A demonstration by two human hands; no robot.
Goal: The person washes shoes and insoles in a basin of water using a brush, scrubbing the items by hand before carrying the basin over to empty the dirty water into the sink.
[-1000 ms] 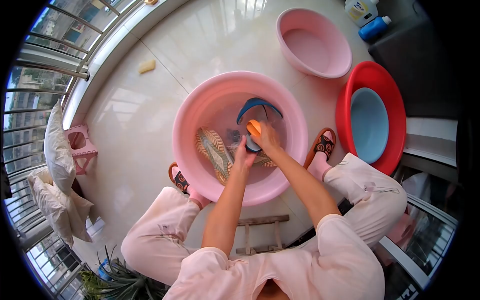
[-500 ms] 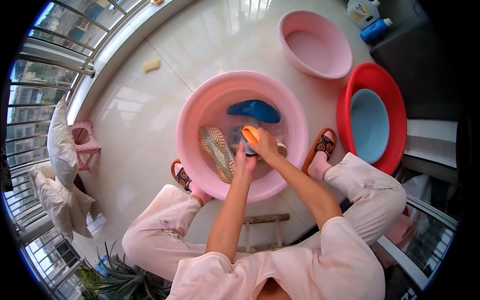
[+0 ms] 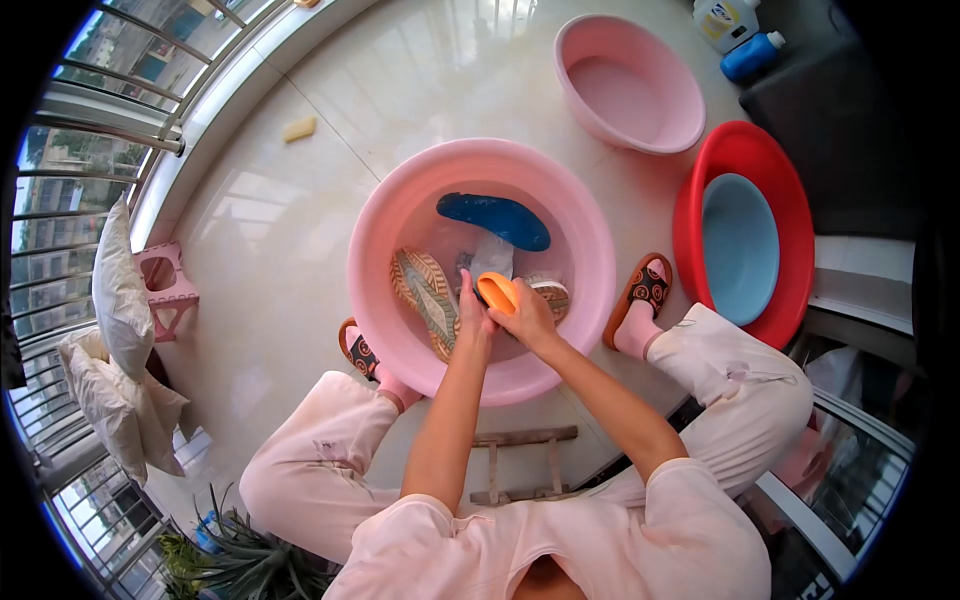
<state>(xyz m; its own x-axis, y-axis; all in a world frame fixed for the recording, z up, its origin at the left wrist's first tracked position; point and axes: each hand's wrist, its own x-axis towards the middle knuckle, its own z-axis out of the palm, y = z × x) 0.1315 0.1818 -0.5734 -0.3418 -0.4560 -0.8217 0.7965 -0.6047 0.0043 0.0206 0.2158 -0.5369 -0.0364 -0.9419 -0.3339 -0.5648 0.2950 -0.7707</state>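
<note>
In the large pink basin (image 3: 375, 215), my right hand (image 3: 528, 318) is closed round an orange scrubbing brush (image 3: 497, 291). My left hand (image 3: 474, 315) is right beside it, thumb raised, closed about something dark under the brush that is mostly hidden. A blue insole (image 3: 494, 220) lies in the water beyond my hands. To the left rests a shoe (image 3: 427, 300) with its tan and grey patterned sole up. Another brown and white shoe (image 3: 550, 293) shows partly behind my right hand. A pale grey patch (image 3: 493, 256) lies under the water between insole and brush.
A smaller pink basin (image 3: 640, 90) stands back right, near a red basin (image 3: 740, 150) holding a light blue one (image 3: 740, 250). Bottles (image 3: 752, 58) stand behind. A yellow block (image 3: 299, 129) lies on the floor. At left are a pink stool (image 3: 172, 297) and pillows (image 3: 125, 290).
Both hands have come slightly left and down with the brush. The blue insole has drifted a little left and away. More of the right-hand shoe and the pale patch now shows.
</note>
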